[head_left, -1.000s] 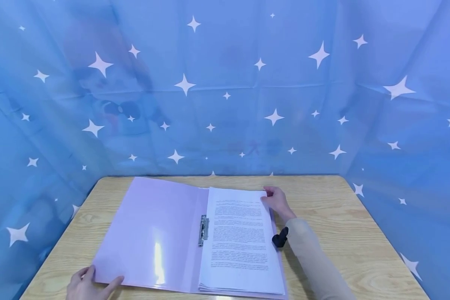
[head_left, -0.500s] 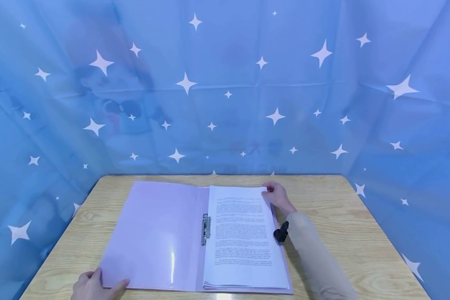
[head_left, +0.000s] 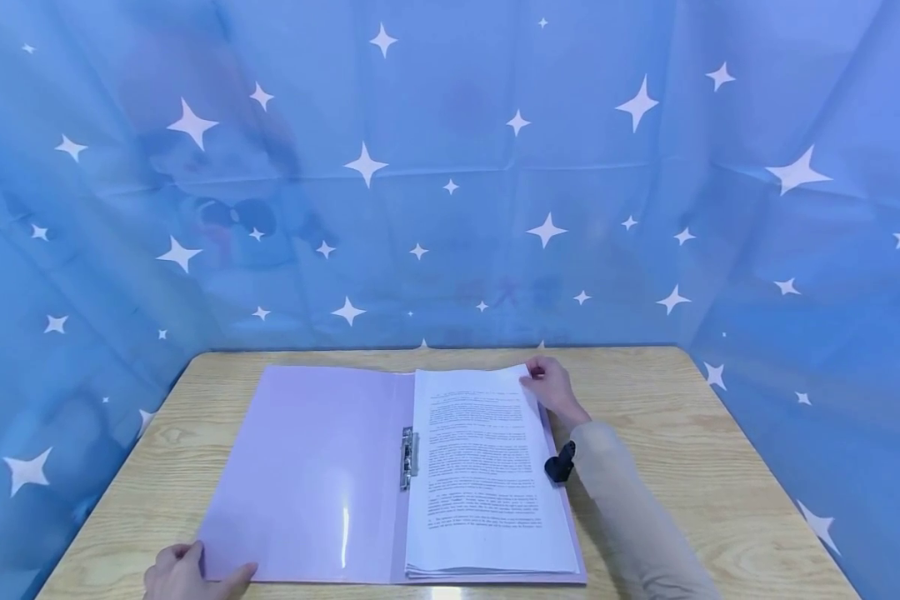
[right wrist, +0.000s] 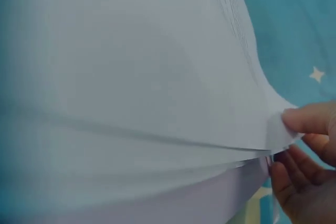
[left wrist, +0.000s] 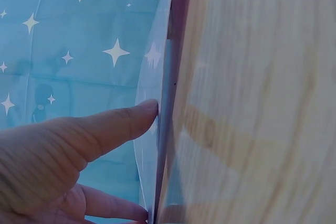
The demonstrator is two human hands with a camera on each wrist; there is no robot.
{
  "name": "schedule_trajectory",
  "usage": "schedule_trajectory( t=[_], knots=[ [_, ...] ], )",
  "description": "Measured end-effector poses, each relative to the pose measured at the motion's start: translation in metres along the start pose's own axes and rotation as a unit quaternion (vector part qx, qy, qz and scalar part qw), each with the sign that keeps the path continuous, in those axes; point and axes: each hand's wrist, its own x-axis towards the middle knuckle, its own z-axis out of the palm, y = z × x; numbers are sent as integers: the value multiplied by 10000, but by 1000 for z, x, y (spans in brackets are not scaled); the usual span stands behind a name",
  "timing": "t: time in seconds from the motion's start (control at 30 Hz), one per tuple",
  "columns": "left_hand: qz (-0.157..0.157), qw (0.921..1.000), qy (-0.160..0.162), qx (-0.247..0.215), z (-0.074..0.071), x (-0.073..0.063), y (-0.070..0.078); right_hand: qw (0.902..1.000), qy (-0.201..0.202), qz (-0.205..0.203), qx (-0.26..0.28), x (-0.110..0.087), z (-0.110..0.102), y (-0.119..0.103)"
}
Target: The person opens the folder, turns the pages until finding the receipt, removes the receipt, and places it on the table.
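Observation:
A pale purple folder [head_left: 292, 475] lies open on the table, with a metal clip [head_left: 407, 458] near its spine. A stack of printed paper [head_left: 480, 467] rests on its right side. My left hand [head_left: 187, 575] touches the folder's near left corner, thumb and fingers spread apart; in the left wrist view the thumb [left wrist: 118, 127] is straight against the cover. My right hand [head_left: 555, 390] pinches the far right corner of the paper, which bends up a little. Seen from the right wrist, the thumb is above the sheets [right wrist: 157, 77] and the other fingers are lower.
The wooden table [head_left: 682, 467] shows bare grain around the folder. A blue curtain [head_left: 450, 208] with white stars hangs behind it and along both sides. A black wrist device [head_left: 560, 463] sits on the right wrist, beside the paper's right edge.
The folder has shifted slightly right and lies squarer, with the left hand staying at its corner. The paper's far right corner has risen in the right hand's pinch.

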Motion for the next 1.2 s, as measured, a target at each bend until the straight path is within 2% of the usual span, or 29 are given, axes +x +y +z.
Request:
schedule_trajectory(
  t=[0.17, 0.27, 0.47, 0.7, 0.9, 1.2],
  knots=[
    [-52, 10000, 45, -40, 2, -1, 0, 9983, 312, -448, -198, -2, 0, -3],
    [15, 10000, 75, -22, 3, 1, -3, 9982, 298, -507, -150, -5, -1, -7],
    [68, 10000, 12, -17, 3, 3, -5, 9984, -190, -140, 514, -12, -7, -19],
    [68, 10000, -37, -47, 2, 1, -3, 9942, -665, 383, 751, -18, -12, -28],
    [-14, 10000, -79, -49, 0, -2, 1, 9885, -1107, 439, 935, -24, -16, -32],
    [32, 9998, -170, 16, 2, 2, -3, 9832, -1473, 564, 914, -35, -23, -36]
  ],
)
